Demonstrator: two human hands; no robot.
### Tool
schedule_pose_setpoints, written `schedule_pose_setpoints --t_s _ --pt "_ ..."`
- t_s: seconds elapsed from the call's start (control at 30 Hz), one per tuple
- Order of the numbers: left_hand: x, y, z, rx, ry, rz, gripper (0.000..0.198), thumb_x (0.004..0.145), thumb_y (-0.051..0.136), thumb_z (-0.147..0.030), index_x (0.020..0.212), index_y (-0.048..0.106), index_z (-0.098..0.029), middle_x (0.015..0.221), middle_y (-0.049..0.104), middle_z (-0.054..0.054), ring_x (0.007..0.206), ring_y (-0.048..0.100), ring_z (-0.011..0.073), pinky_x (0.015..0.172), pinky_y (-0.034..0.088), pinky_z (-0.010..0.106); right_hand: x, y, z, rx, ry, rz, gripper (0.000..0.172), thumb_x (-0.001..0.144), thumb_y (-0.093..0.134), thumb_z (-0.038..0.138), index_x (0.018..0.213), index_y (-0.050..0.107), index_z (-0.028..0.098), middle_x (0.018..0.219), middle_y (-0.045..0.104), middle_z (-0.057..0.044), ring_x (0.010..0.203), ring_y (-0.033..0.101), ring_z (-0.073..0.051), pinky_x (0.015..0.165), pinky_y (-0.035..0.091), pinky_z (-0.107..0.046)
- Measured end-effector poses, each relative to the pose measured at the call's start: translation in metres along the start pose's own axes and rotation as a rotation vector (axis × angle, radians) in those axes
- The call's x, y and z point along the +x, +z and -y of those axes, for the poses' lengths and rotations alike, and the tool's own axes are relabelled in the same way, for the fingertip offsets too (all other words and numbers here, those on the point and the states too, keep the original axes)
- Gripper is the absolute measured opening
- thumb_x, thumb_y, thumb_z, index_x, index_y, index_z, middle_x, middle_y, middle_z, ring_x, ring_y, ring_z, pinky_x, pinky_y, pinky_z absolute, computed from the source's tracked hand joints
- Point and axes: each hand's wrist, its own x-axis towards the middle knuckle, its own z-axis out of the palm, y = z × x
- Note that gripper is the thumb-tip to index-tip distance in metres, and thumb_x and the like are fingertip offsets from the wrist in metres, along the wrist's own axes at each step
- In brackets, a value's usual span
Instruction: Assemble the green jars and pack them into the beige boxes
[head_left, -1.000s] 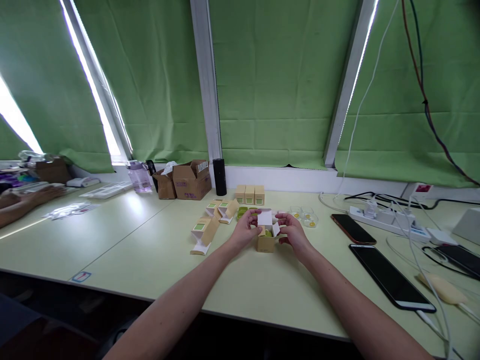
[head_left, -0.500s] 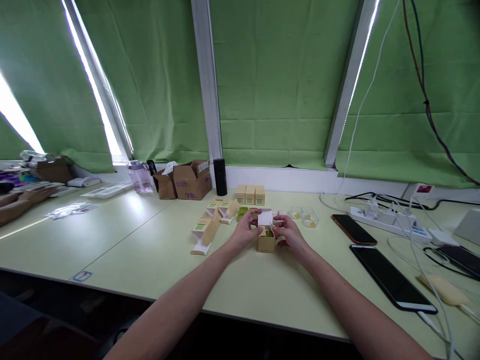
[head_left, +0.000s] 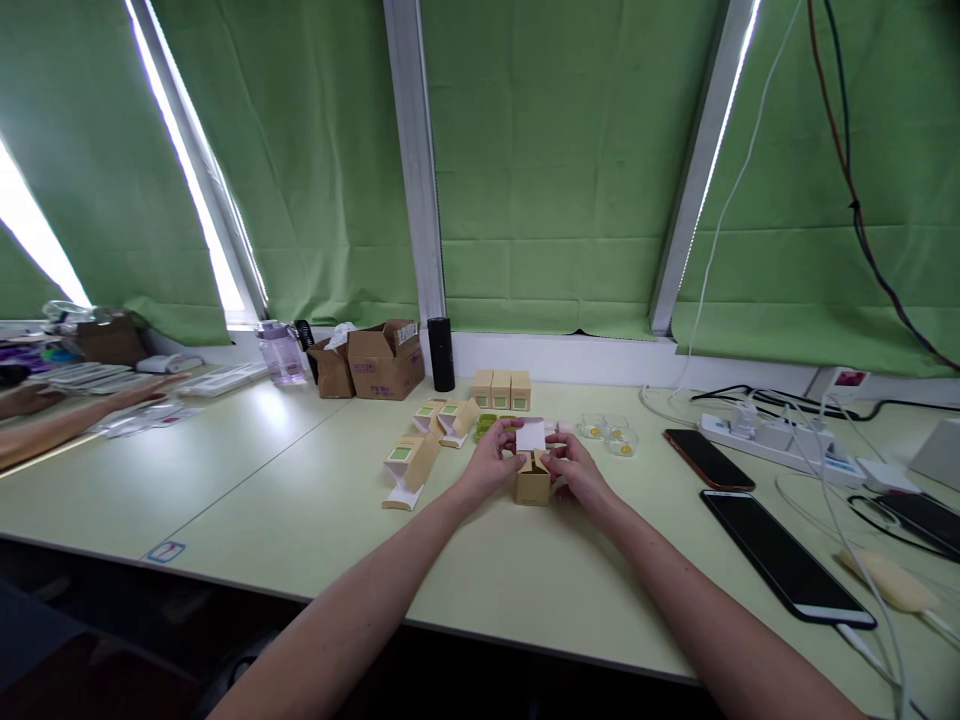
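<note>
A small brown cardboard box [head_left: 532, 488] stands upright on the table with its white-lined lid [head_left: 531, 435] raised at the back. My left hand [head_left: 491, 458] is closed on the box's left side, its thumb at the top flap. On the opposite side my right hand [head_left: 577, 466] grips the box, thumb and fingers at the other flap. The two small flaps lie folded inward over the opening, with a little green showing between them. Just behind my left hand are green pieces [head_left: 486, 424], partly hidden. Unfolded boxes with green labels [head_left: 411, 458] lie to the left.
Three closed boxes [head_left: 501, 390] stand in a row at the back. Clear plastic cups [head_left: 609, 432] with yellow spots sit to the right. Phones [head_left: 784, 555], cables and a power strip [head_left: 780, 450] occupy the right side. At far left, another person's arm [head_left: 82, 415] reaches over packets.
The box's side flaps have folded inward over the opening, and my right fingers have shifted slightly left. The other person's hand has reached further right over the packets.
</note>
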Motion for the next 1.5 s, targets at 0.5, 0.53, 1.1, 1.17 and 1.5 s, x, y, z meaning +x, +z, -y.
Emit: schedule_pose_setpoints --t_s 0.5,0.53,1.1,1.17,1.5 --pt "-0.002 0.002 -0.001 0.159 0.047 -0.037 0.052 0.073 0.074 -0.017 0.119 0.051 -0.02 0.101 0.069 0.006 0.094 0.062 0.0202 0.079 0.042 0.031 -0.002 0.001 0.003 -0.017 0.001 0.022 0.046 0.064 0.074 0.037 0.104 0.054 0.026 0.08 0.054 0.004 0.059 0.057 -0.014 0.037 0.036 -0.02" --pt "-0.003 0.002 -0.002 0.193 0.058 -0.055 0.052 0.073 0.073 -0.016 0.118 0.05 -0.021 0.103 0.07 0.006 0.095 0.062 0.0205 0.079 0.04 0.031 -0.002 0.002 0.003 -0.018 0.001 0.02 0.046 0.064 0.074 0.037 0.104 0.055 0.026 0.08 0.055 0.004 0.059 0.057 -0.014 0.037 0.036 -0.02" --pt "-0.005 0.004 -0.008 0.43 0.156 -0.103 0.017 0.076 0.07 -0.02 0.091 0.062 -0.022 0.096 0.07 0.003 0.095 0.061 0.0214 0.078 0.038 0.032 0.001 -0.001 -0.001 -0.095 -0.132 -0.017 0.049 0.061 0.072 0.044 0.103 0.058 0.024 0.088 0.053 0.003 0.06 0.053 -0.013 0.04 0.035 -0.022" --pt "-0.005 0.003 -0.008 0.452 0.15 -0.101 0.014 0.076 0.069 -0.019 0.088 0.064 -0.022 0.094 0.071 0.003 0.096 0.062 0.0222 0.079 0.038 0.033 0.001 0.0 -0.001 -0.102 -0.171 -0.031 0.047 0.061 0.072 0.044 0.101 0.059 0.023 0.088 0.052 0.002 0.061 0.052 -0.013 0.042 0.036 -0.022" --pt "-0.005 0.001 -0.006 0.476 0.173 -0.099 0.011 0.075 0.066 -0.018 0.085 0.068 -0.022 0.094 0.074 0.003 0.097 0.062 0.0234 0.081 0.04 0.034 -0.013 -0.006 0.009 -0.206 -0.554 -0.077 0.013 0.083 0.061 0.033 0.091 0.066 0.023 0.09 0.061 -0.004 0.073 0.054 -0.018 0.058 0.043 -0.028"
